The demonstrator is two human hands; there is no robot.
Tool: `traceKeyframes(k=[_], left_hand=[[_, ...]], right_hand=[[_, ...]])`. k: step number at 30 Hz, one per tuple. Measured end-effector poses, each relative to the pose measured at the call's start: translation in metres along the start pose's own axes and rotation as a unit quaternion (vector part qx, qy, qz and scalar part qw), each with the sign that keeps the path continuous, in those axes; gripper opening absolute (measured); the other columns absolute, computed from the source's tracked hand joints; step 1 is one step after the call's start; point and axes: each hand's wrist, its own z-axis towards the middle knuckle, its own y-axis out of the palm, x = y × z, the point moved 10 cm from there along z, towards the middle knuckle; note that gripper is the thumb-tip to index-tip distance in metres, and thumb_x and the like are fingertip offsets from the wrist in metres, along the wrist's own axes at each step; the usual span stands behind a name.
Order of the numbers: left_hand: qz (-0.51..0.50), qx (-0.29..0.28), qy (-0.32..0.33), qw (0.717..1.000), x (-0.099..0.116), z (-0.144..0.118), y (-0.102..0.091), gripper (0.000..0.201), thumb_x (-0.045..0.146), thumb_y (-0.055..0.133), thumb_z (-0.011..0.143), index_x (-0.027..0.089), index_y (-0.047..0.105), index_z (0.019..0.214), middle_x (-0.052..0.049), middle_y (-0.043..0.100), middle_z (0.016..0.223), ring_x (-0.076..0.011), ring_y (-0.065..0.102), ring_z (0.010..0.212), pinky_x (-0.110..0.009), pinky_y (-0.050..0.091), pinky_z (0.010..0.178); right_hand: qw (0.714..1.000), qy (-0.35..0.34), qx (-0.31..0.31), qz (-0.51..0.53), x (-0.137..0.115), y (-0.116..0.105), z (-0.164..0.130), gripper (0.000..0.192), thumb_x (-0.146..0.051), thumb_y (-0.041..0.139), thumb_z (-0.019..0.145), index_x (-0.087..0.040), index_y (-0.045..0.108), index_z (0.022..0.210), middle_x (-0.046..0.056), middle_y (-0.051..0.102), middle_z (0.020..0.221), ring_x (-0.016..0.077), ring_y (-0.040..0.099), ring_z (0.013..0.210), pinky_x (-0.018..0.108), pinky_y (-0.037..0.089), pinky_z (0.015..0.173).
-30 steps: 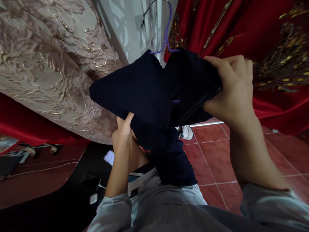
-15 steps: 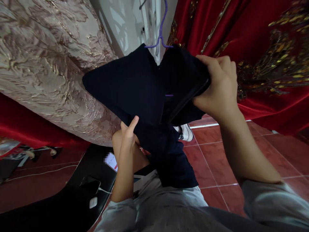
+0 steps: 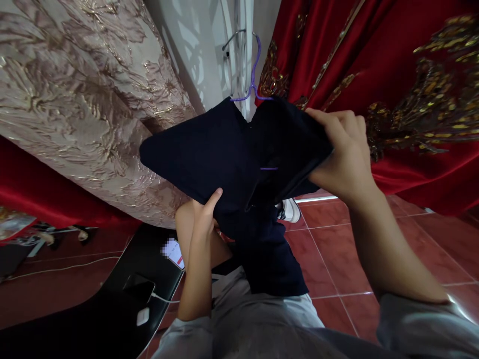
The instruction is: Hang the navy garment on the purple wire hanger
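A dark navy garment (image 3: 202,154) hangs on a purple wire hanger (image 3: 254,75), whose hook rises above the neckline. Part of the hanger's lower bar shows through the garment's open front. My left hand (image 3: 205,212) grips the garment's lower left edge, thumb on top of the cloth. On the other side, my right hand (image 3: 344,154) is closed around the right shoulder and front edge, pulling that side outward. The fingers under the cloth are hidden. The lower part of the garment drapes down over my lap.
Beige embroidered fabric (image 3: 86,99) hangs at left, and red satin with gold sequins (image 3: 411,99) at right. A black bench (image 3: 93,314) holds a lit phone (image 3: 175,253), a dark phone (image 3: 139,288) with a cable, and a small white case (image 3: 142,316). Red tiles (image 3: 329,259) cover the floor.
The garment, hanger and both hands sit slightly lower and further right in view. The purple hook now shows whole, apart from the metal hook behind it. Both hands keep their hold.
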Motion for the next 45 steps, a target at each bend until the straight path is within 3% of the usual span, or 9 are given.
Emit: traceKeyframes(k=[3,13,20,23,29,32,35,40,45], left_hand=[[-0.029,0.036,0.021,0.999,-0.003,-0.001,-0.002,0.078,0.036,0.087,0.084,0.033,0.052,0.154,-0.001,0.054,0.159,-0.0278,0.043,0.155,-0.045,0.031,0.134],[-0.048,0.022,0.024,0.998,0.002,0.014,0.006,0.063,0.039,0.087,0.084,0.03,0.064,0.143,-0.004,0.065,0.148,-0.0307,0.057,0.144,-0.05,0.039,0.13],[-0.027,0.024,0.058,0.998,0.009,0.015,0.005,0.065,0.037,0.086,0.085,0.03,0.061,0.145,-0.003,0.063,0.15,-0.0281,0.054,0.147,-0.046,0.037,0.131],[-0.032,0.035,0.029,0.998,-0.005,0.003,0.001,0.065,0.03,0.084,0.083,0.032,0.061,0.144,-0.001,0.065,0.148,-0.0277,0.053,0.148,-0.047,0.037,0.131],[-0.066,0.097,-0.092,0.989,-0.043,-0.024,-0.008,0.066,0.025,0.077,0.079,0.027,0.06,0.143,-0.006,0.067,0.145,-0.0335,0.06,0.14,-0.052,0.045,0.124],[-0.072,0.105,-0.13,0.983,-0.053,-0.033,-0.008,0.074,0.027,0.077,0.078,0.03,0.055,0.148,-0.005,0.064,0.149,-0.0341,0.057,0.144,-0.05,0.049,0.122],[-0.069,0.097,-0.148,0.982,-0.06,-0.04,-0.004,0.083,0.028,0.078,0.077,0.033,0.048,0.154,-0.003,0.06,0.154,-0.0335,0.049,0.15,-0.047,0.049,0.123],[-0.052,0.1,-0.125,0.986,-0.06,-0.044,-0.003,0.09,0.028,0.078,0.081,0.032,0.039,0.161,-0.003,0.052,0.161,-0.033,0.045,0.153,-0.046,0.048,0.124],[-0.071,0.153,-0.077,0.983,-0.059,-0.038,-0.011,0.073,0.028,0.081,0.079,0.024,0.055,0.148,-0.009,0.063,0.149,-0.0344,0.054,0.146,-0.047,0.051,0.119]], right_hand=[[0.999,0.018,0.023,-0.013,0.003,-0.003,0.003,0.073,-0.034,0.066,0.083,-0.037,0.045,0.153,0.012,0.055,0.127,0.0398,0.056,0.118,0.063,0.049,0.097],[0.996,0.073,0.041,-0.021,0.015,-0.008,0.007,0.077,-0.031,0.072,0.075,-0.035,0.049,0.149,0.013,0.055,0.123,0.0397,0.056,0.116,0.061,0.05,0.097],[0.998,0.03,0.016,-0.06,0.0,-0.01,0.023,0.087,-0.026,0.07,0.065,-0.027,0.052,0.151,0.013,0.056,0.125,0.0374,0.056,0.115,0.059,0.049,0.096],[0.998,-0.012,0.031,-0.046,-0.001,-0.014,0.011,0.089,-0.025,0.066,0.063,-0.027,0.052,0.151,0.012,0.059,0.128,0.0352,0.057,0.115,0.057,0.05,0.097],[0.995,-0.061,0.062,0.057,-0.006,0.001,-0.012,0.077,-0.023,0.066,0.073,-0.036,0.052,0.147,0.011,0.052,0.153,0.041,0.046,0.142,0.066,0.041,0.111],[0.977,0.025,0.129,0.166,-0.013,0.024,-0.036,0.053,-0.035,0.064,0.085,-0.04,0.054,0.137,0.01,0.06,0.139,0.0393,0.053,0.134,0.066,0.046,0.105],[0.921,0.183,0.147,0.311,-0.019,0.077,-0.08,0.04,-0.043,0.071,0.085,-0.032,0.056,0.121,0.008,0.062,0.114,0.0298,0.063,0.104,0.052,0.053,0.093],[0.813,0.335,-0.099,0.465,-0.051,0.19,-0.151,0.03,-0.051,0.06,0.092,-0.022,0.056,0.088,0.003,0.063,0.08,0.0191,0.059,0.072,0.033,0.048,0.069],[0.792,0.339,-0.215,0.46,-0.047,0.206,-0.169,0.036,-0.049,0.055,0.09,-0.02,0.054,0.068,0.003,0.063,0.065,0.0153,0.058,0.062,0.028,0.041,0.063]])
